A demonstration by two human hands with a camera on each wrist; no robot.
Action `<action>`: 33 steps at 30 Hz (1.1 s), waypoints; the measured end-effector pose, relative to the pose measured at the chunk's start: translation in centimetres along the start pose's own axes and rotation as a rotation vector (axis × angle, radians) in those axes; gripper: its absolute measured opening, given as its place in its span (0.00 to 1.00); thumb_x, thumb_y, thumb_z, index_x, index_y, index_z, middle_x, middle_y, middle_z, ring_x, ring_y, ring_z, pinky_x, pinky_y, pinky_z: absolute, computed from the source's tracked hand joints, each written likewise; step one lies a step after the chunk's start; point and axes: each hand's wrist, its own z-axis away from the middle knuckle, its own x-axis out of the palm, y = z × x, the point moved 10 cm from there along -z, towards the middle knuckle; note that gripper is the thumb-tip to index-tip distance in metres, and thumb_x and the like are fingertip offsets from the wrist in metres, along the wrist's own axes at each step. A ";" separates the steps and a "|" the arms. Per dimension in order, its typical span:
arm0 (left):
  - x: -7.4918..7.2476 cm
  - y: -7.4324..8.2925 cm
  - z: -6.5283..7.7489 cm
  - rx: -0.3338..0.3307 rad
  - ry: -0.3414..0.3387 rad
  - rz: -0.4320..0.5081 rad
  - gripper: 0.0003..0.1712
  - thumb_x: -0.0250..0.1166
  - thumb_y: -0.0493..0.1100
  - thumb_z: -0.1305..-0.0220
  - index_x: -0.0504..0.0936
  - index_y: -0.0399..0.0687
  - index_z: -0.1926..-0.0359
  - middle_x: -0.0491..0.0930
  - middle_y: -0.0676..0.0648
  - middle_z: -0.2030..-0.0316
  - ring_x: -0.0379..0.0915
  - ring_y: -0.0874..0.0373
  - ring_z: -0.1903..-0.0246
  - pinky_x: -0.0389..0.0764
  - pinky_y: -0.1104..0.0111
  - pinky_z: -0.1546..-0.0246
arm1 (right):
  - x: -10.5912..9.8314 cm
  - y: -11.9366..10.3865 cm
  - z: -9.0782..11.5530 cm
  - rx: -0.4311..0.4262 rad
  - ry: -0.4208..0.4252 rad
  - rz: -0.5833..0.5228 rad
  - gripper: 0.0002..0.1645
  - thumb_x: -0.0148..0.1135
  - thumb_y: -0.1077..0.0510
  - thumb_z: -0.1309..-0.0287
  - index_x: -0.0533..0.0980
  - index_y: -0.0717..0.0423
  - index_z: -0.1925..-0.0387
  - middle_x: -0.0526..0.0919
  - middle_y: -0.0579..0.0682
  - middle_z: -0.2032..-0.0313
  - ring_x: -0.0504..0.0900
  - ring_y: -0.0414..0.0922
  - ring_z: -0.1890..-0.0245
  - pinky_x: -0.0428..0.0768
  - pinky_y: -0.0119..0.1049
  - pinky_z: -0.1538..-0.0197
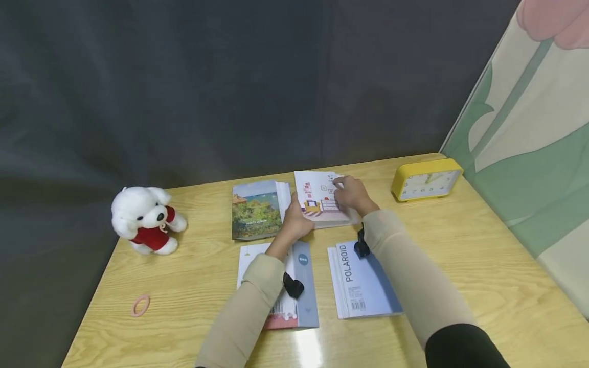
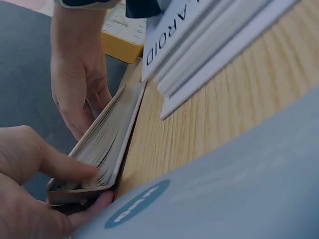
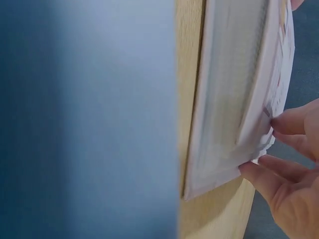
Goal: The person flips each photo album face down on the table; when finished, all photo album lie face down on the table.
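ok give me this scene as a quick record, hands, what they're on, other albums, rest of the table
left hand: grips left side of white illustrated book
right hand: fingers at the book's right side
white illustrated book: between the hands, cover up
landscape-cover photo album: beside it, left
POLAROID album: nearer the person, under right forearm
grey-spined album: partly hidden by left forearm
other items: white toy dog and pink ring left; yellow clock right

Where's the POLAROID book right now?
In the head view, the POLAROID book lies on the table right of centre, partly behind the right sleeve, nearer the camera than the illustrated book and right of the grey-edged book.
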 end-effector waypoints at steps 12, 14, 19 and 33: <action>-1.1 1.1 1.2 0.071 0.247 0.191 0.51 0.60 0.26 0.54 0.59 0.45 0.25 0.71 0.44 0.35 0.70 0.50 0.39 0.72 0.64 0.39 | 0.1 0.7 1.2 0.052 0.066 -0.207 0.31 0.50 0.57 0.35 0.67 0.58 0.30 0.69 0.63 0.34 0.69 0.55 0.43 0.70 0.52 0.37; -0.8 1.2 1.2 0.095 0.246 0.270 0.54 0.59 0.24 0.56 0.59 0.51 0.24 0.71 0.43 0.37 0.72 0.50 0.41 0.76 0.64 0.46 | 0.0 0.7 1.5 0.051 0.077 -0.246 0.32 0.50 0.57 0.35 0.66 0.58 0.30 0.70 0.64 0.37 0.69 0.55 0.43 0.71 0.51 0.38; 0.6 1.9 1.0 0.185 0.160 0.385 0.64 0.59 0.18 0.59 0.52 0.61 0.22 0.67 0.46 0.32 0.72 0.51 0.44 0.75 0.67 0.59 | 0.0 1.0 1.8 0.078 0.089 -0.355 0.31 0.50 0.56 0.33 0.65 0.57 0.29 0.69 0.65 0.38 0.70 0.56 0.43 0.74 0.49 0.41; 0.9 3.0 1.7 0.238 0.189 0.214 0.65 0.65 0.20 0.58 0.48 0.61 0.23 0.66 0.41 0.32 0.69 0.48 0.38 0.75 0.60 0.48 | 0.2 -0.9 2.3 0.002 0.090 -0.353 0.28 0.47 0.57 0.29 0.65 0.60 0.30 0.70 0.66 0.37 0.76 0.55 0.51 0.79 0.43 0.53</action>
